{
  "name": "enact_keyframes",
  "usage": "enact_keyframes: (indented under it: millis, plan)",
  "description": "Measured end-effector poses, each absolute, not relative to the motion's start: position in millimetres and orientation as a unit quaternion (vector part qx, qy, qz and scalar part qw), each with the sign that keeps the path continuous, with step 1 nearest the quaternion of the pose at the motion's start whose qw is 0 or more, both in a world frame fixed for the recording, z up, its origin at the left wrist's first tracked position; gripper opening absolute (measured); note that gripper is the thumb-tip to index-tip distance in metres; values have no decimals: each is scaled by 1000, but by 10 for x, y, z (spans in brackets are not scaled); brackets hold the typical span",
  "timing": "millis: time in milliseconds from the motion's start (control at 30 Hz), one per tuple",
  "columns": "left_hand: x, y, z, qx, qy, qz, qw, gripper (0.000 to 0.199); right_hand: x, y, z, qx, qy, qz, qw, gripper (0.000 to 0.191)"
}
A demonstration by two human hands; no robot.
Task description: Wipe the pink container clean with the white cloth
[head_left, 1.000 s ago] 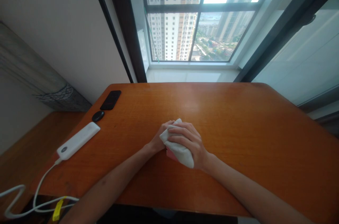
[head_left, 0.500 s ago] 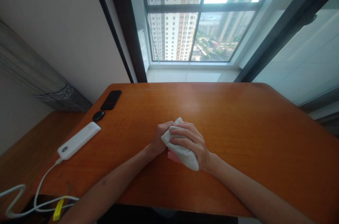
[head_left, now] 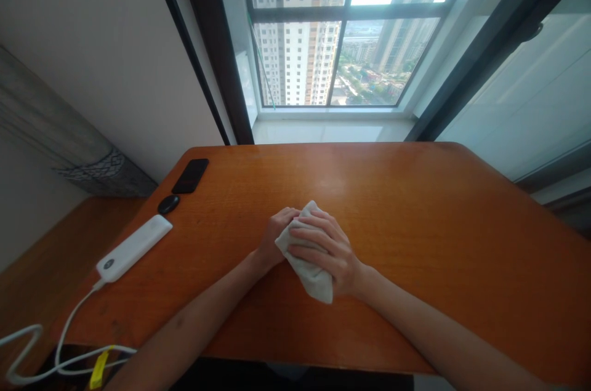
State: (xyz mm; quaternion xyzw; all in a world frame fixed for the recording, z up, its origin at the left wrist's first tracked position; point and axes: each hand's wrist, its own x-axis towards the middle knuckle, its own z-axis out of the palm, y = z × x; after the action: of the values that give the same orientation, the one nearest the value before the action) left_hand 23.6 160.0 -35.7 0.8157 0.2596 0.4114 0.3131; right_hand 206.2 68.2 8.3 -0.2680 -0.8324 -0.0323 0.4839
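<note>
Above the front middle of the wooden table, my right hand (head_left: pixel 330 249) presses a folded white cloth (head_left: pixel 311 280), its fingers spread over the top and curled round it. Just to its left, my left hand (head_left: pixel 274 237) is closed against the cloth's far left side, with its fingers mostly hidden. Between the two hands is a pink object, almost wholly covered by the cloth now; only a trace of pink shows near the left fingers. Its kind cannot be made out.
On the left of the table (head_left: pixel 438 225) lie a black phone (head_left: pixel 191 175), a small black oval object (head_left: pixel 168 204) and a white power strip-like block (head_left: pixel 135 248). From the block a white cable (head_left: pixel 69 323) with a yellow tag (head_left: pixel 99 369) runs to the front left edge. A window (head_left: pixel 346 58) stands beyond.
My right hand and the cloth have shifted slightly left over the pink object, which showed below the cloth before. The cloth's lower end has swung left. The whole view has moved a little.
</note>
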Motion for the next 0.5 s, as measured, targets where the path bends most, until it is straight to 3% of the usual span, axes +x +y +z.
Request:
enact_keyframes:
  millis: [500]
  plan:
    - [163, 1492, -237, 818, 263, 429, 279, 21, 2103, 702, 70, -265, -827, 19, 495, 36]
